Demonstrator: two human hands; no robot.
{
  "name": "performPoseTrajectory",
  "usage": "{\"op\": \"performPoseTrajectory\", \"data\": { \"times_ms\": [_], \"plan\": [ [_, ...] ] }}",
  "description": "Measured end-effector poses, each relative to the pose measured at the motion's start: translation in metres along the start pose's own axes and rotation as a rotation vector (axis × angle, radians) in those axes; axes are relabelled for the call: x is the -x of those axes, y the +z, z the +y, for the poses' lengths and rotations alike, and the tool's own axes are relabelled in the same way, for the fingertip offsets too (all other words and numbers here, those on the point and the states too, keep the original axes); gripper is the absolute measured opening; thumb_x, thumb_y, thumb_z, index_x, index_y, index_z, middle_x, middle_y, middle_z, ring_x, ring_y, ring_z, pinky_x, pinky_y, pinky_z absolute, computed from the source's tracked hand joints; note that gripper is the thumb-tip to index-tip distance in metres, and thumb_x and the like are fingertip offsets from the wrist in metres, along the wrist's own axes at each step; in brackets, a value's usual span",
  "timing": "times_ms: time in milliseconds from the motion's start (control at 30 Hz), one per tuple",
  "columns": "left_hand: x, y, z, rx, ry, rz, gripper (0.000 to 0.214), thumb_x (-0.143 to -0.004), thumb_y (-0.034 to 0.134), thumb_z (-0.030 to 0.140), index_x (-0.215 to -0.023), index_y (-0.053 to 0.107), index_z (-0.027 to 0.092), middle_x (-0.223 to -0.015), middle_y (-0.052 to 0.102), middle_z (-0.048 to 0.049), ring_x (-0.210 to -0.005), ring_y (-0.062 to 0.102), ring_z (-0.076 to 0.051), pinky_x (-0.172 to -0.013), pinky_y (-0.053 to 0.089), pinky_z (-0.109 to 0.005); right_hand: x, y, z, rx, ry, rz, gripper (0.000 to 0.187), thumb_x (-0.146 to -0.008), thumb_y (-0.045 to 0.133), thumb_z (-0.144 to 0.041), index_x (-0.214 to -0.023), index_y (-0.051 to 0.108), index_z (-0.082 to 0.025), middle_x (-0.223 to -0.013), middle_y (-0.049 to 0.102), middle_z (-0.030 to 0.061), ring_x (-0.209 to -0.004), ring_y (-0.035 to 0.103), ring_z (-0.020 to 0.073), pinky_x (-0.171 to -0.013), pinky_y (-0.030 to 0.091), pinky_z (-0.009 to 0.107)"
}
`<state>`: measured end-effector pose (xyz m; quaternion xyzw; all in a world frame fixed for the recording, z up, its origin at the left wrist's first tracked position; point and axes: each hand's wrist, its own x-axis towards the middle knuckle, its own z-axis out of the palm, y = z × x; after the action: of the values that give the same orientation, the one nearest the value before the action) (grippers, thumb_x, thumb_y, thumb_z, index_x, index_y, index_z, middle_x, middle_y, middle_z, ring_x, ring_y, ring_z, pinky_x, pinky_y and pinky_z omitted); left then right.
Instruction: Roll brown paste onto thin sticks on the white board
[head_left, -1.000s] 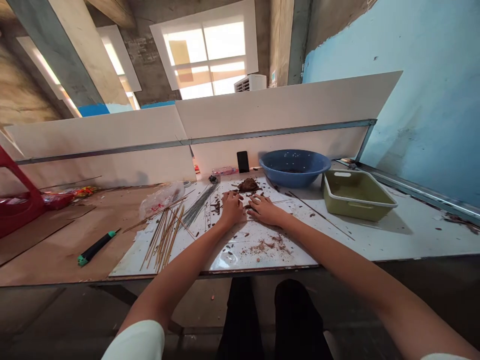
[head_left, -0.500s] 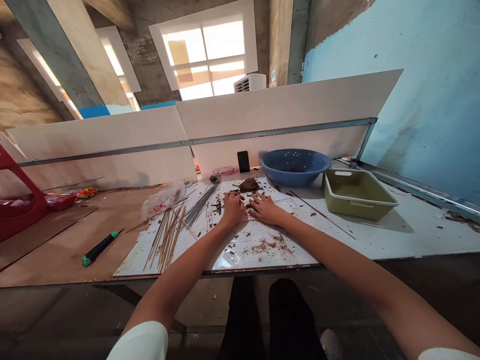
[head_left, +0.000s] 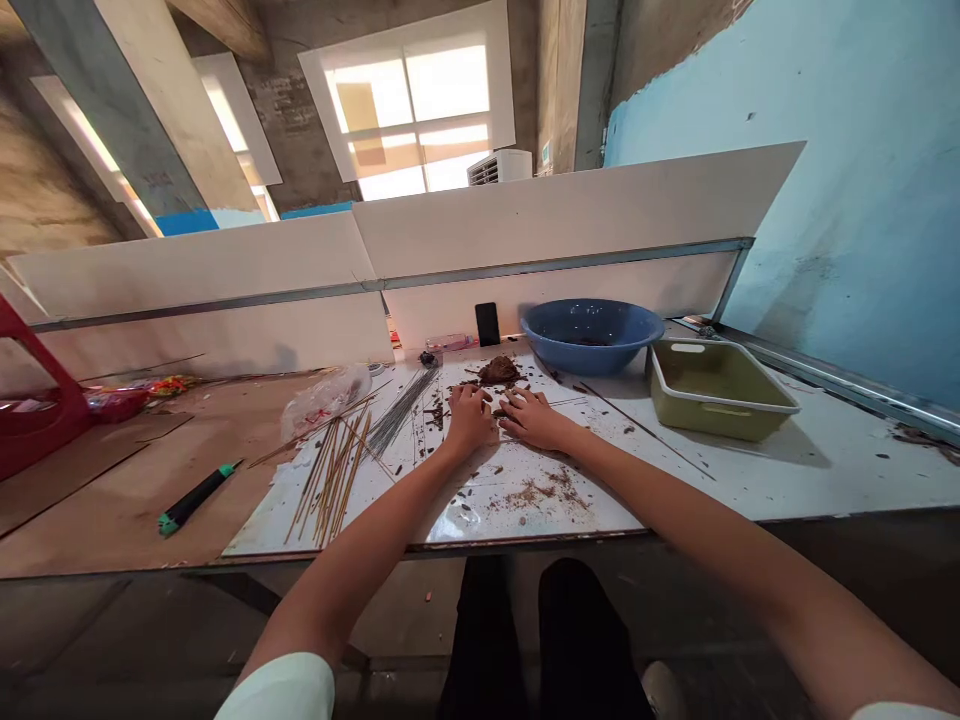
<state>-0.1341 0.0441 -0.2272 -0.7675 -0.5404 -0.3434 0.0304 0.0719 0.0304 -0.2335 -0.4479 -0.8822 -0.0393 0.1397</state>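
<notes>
Head camera shows the left hand (head_left: 471, 420) and right hand (head_left: 534, 420) curled palm-down side by side on a white board (head_left: 495, 520), any held item hidden, just below a crumbly dark brown paste lump (head_left: 499, 371), within easy reach.

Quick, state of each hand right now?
Left hand: open, palm down on the white board, fingers loosely curled, nothing visibly held.
Right hand: open, palm down, nothing visibly held.

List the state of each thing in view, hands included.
Left hand: palm down on the white board, fingers curled, nothing visible held.
Right hand: palm down, fingers slightly spread, nothing visible held.
Brown crumbly lump: heaped on the board, apart from both hands.
Blue bowl: upright, dark residue inside.
Olive plastic tub: upright.
Phone: standing upright, screen dark.
</notes>
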Motion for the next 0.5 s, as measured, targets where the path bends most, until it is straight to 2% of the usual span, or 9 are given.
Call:
{"op": "performPoseTrajectory", "data": {
  "times_ms": [100, 167, 233, 333, 433, 500],
  "plan": [
    [0.0, 0.0, 0.001, -0.007, -0.003, 0.003, 0.025, -0.099, 0.058, 0.011, -0.103, 0.08, 0.021, -0.124, 0.073, -0.015, -0.129, 0.059, -0.035, -0.116, 0.048, -0.051, 0.0, -0.01, 0.003, -0.061, -0.138, 0.056, 0.049, -0.12, 0.042, -0.039, -0.139, 0.084, -0.023, -0.164, 0.069, 0.0165, -0.163, 0.048, 0.0399, -0.129, 0.035, 0.065],
    [0.0, -0.001, 0.001, -0.008, -0.008, 0.004, 0.026, -0.1, 0.057, 0.011, -0.104, 0.081, 0.021, -0.124, 0.073, -0.0151, -0.129, 0.059, -0.035, -0.116, 0.049, -0.051, 0.0, -0.016, 0.003, -0.079, -0.182, 0.093, 0.047, -0.119, 0.044, -0.036, -0.129, 0.088, -0.025, -0.155, 0.076, 0.0144, -0.158, 0.054, 0.0383, -0.13, 0.034, 0.063],
    [0.001, -0.001, 0.001, -0.013, -0.012, -0.003, 0.026, -0.1, 0.057, 0.01, -0.104, 0.081, 0.02, -0.125, 0.073, -0.0148, -0.128, 0.059, -0.034, -0.116, 0.049, -0.05, 0.0, -0.017, 0.003, -0.055, -0.176, 0.099, 0.047, -0.119, 0.044, -0.036, -0.127, 0.089, -0.024, -0.155, 0.076, 0.0145, -0.158, 0.054, 0.0374, -0.13, 0.033, 0.061],
    [0.001, -0.001, 0.001, -0.024, -0.005, -0.018, 0.025, -0.1, 0.058, 0.01, -0.106, 0.081, 0.02, -0.126, 0.073, -0.0145, -0.13, 0.059, -0.034, -0.117, 0.048, -0.05, 0.0, -0.009, 0.001, 0.007, -0.083, 0.055, 0.05, -0.121, 0.041, -0.043, -0.14, 0.082, -0.022, -0.166, 0.067, 0.0169, -0.162, 0.048, 0.0385, -0.128, 0.036, 0.061],
    [0.001, 0.0, 0.001, -0.029, -0.004, -0.026, 0.025, -0.1, 0.059, 0.01, -0.107, 0.081, 0.02, -0.127, 0.072, -0.0144, -0.131, 0.059, -0.034, -0.118, 0.047, -0.051, -0.002, 0.0, -0.001, 0.027, 0.021, -0.008, 0.057, -0.121, 0.041, -0.05, -0.164, 0.064, -0.019, -0.177, 0.054, 0.0199, -0.166, 0.041, 0.0417, -0.126, 0.039, 0.064],
    [0.001, 0.0, 0.001, -0.031, -0.006, -0.029, 0.024, -0.1, 0.06, 0.01, -0.107, 0.081, 0.02, -0.127, 0.072, -0.0146, -0.132, 0.059, -0.035, -0.118, 0.047, -0.052, -0.003, 0.003, 0.0, 0.025, 0.025, -0.019, 0.06, -0.121, 0.042, -0.051, -0.169, 0.058, -0.018, -0.18, 0.049, 0.0214, -0.168, 0.038, 0.043, -0.127, 0.038, 0.066]
  ]
}}
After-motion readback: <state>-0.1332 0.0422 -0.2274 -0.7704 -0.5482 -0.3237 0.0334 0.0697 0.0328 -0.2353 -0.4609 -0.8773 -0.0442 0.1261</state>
